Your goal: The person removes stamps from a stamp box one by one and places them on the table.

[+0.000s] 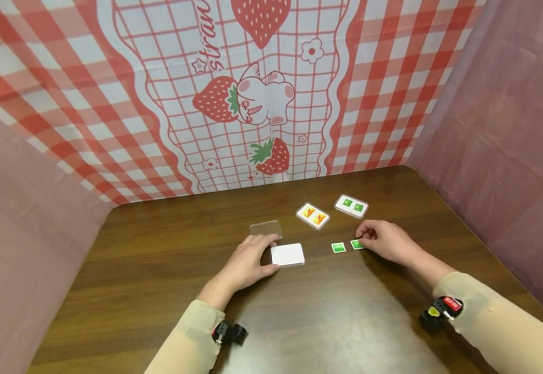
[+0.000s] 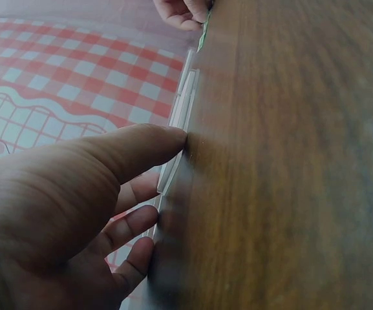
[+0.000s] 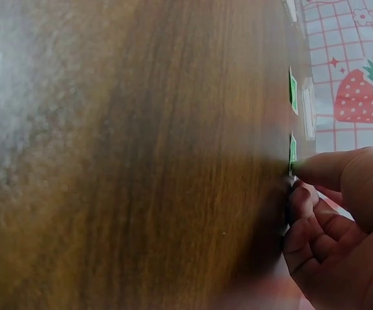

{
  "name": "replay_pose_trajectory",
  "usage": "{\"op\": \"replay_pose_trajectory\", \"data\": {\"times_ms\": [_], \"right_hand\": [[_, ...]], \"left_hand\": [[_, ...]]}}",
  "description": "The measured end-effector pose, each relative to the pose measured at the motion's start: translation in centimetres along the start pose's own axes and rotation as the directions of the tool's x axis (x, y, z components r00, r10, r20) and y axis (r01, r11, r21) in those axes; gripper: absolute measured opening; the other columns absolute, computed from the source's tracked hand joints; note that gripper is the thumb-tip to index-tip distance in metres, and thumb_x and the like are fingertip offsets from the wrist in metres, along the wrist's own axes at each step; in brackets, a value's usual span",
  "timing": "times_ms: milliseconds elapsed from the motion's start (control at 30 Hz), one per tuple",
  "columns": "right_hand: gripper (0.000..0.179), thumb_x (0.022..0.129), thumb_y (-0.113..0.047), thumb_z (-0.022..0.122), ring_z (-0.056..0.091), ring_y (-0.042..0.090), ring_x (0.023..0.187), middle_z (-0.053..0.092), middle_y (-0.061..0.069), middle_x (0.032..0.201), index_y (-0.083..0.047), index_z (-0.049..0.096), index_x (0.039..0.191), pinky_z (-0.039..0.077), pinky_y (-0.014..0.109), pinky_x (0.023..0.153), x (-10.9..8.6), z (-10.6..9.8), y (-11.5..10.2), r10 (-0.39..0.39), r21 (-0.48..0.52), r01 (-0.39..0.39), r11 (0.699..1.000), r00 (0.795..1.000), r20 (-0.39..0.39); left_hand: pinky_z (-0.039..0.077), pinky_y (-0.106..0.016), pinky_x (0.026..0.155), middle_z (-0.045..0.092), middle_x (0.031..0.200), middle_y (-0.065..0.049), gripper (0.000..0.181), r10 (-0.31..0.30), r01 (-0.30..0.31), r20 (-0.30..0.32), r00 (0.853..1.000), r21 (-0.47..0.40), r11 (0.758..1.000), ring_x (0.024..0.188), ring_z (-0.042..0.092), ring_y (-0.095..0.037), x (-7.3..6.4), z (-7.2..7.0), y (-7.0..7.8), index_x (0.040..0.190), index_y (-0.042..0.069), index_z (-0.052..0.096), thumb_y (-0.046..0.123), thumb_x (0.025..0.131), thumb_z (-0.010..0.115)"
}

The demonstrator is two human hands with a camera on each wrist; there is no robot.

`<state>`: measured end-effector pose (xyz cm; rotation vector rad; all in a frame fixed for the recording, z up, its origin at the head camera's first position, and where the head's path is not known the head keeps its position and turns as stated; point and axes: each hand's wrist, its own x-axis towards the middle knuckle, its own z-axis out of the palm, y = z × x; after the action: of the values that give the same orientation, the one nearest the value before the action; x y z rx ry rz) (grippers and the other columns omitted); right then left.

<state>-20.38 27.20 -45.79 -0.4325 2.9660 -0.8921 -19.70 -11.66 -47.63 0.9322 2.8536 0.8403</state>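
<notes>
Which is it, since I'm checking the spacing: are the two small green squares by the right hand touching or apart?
Apart. The head view shows a strip of bare tabletop between the left green square and the right green square.

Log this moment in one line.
left hand: holds white stack; right hand: pinches right green square; left green square: flat on table; two picture cards: beyond

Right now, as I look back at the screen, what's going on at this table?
A person's right hand pinches the edge of the right green card; the left green card lies loose beside it. Their left hand touches a white stack, near a clear plastic piece. Farther back lie two rounded cards, one with orange-yellow pictures, one with green pictures.
</notes>
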Motion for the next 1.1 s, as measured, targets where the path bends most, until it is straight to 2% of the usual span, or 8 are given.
{"op": "replay_pose_trajectory", "data": {"times_ms": [267,500,533,600,733,767,933,1100], "right_hand": [[0.019,0.095,-0.007,0.081,0.057,0.015,0.077,0.064,-0.002,0.087,-0.005,0.071,0.111,0.046,0.039,0.073,0.2,0.0,0.0,0.004,0.011,-0.004,1.0,1.0,-0.015],[0.012,0.099,-0.015,0.08,0.057,0.017,0.077,0.063,-0.002,0.088,-0.011,0.072,0.108,0.045,0.04,0.066,-0.1,-0.1,-0.9,-0.007,-0.144,-0.006,0.99,0.996,-0.094],[0.011,0.099,-0.014,0.08,0.057,0.018,0.077,0.063,-0.001,0.089,-0.011,0.072,0.107,0.046,0.041,0.066,-0.1,-0.1,-1.2,-0.017,-0.158,-0.001,0.987,0.994,-0.108],[0.011,0.099,-0.013,0.081,0.059,0.019,0.079,0.064,0.0,0.091,-0.01,0.073,0.106,0.047,0.042,0.067,0.0,0.1,-1.9,-0.038,-0.165,0.016,0.986,0.991,-0.128],[0.019,0.098,-0.014,0.084,0.064,0.02,0.086,0.07,0.001,0.096,-0.008,0.077,0.114,0.052,0.045,0.074,0.1,0.5,-3.4,-0.071,-0.131,0.054,0.99,0.99,-0.125],[0.022,0.098,-0.015,0.085,0.066,0.021,0.088,0.072,0.002,0.098,-0.008,0.078,0.117,0.053,0.047,0.076,0.2,0.7,-3.7,-0.079,-0.12,0.064,0.991,0.99,-0.119],[0.037,0.096,-0.018,0.088,0.073,0.03,0.109,0.078,0.009,0.12,-0.007,0.078,0.13,0.057,0.057,0.092,0.1,1.8,-5.2,-0.127,-0.084,0.12,0.989,0.987,-0.095],[0.055,0.095,-0.023,0.09,0.066,0.039,0.132,0.072,0.016,0.14,-0.007,0.072,0.144,0.052,0.063,0.106,0.6,2.8,-6.5,-0.223,-0.069,0.219,0.973,0.973,-0.058]], "left_hand": [[0.047,-0.058,0.111,0.069,0.141,-0.008,0.069,-0.01,0.01,0.008,1.0,0.005,1.0,0.135,0.056,-0.035,0.0,0.0,0.0,0.157,0.009,0.058,0.023,0.097,0.089],[0.046,-0.06,0.112,0.066,0.145,-0.013,0.07,0.016,-0.015,0.022,1.0,-0.008,1.0,0.137,0.056,-0.037,0.1,-0.3,0.2,0.157,0.006,0.057,0.021,0.096,0.088],[0.046,-0.057,0.114,0.066,0.146,-0.012,0.071,0.042,-0.042,0.01,0.999,-0.005,0.999,0.137,0.056,-0.035,0.2,-0.1,-0.5,0.158,0.007,0.056,0.025,0.097,0.087],[0.047,-0.056,0.114,0.066,0.145,-0.013,0.069,0.056,-0.056,-0.001,0.998,-0.012,0.998,0.135,0.058,-0.034,0.1,-0.2,-0.6,0.157,0.006,0.057,0.023,0.097,0.088],[0.051,-0.052,0.111,0.066,0.144,-0.014,0.064,0.063,-0.064,-0.028,0.998,-0.02,0.998,0.13,0.063,-0.032,-0.1,-0.8,-0.6,0.154,0.006,0.061,0.021,0.097,0.088],[0.052,-0.054,0.11,0.066,0.144,-0.014,0.062,0.037,-0.037,-0.024,0.999,-0.026,0.999,0.13,0.064,-0.033,-0.2,-1.4,0.1,0.152,0.005,0.063,0.017,0.096,0.088],[0.05,-0.054,0.114,0.065,0.147,-0.012,0.058,-0.022,0.022,-0.033,0.999,0.0,1.0,0.137,0.061,-0.034,-0.1,-2.5,0.2,0.154,0.008,0.062,0.019,0.102,0.084],[0.05,-0.055,0.113,0.064,0.148,-0.011,0.06,-0.065,0.067,-0.041,0.997,0.054,0.996,0.138,0.059,-0.035,0.4,-3.8,-0.1,0.157,0.01,0.06,0.022,0.103,0.082]]}}
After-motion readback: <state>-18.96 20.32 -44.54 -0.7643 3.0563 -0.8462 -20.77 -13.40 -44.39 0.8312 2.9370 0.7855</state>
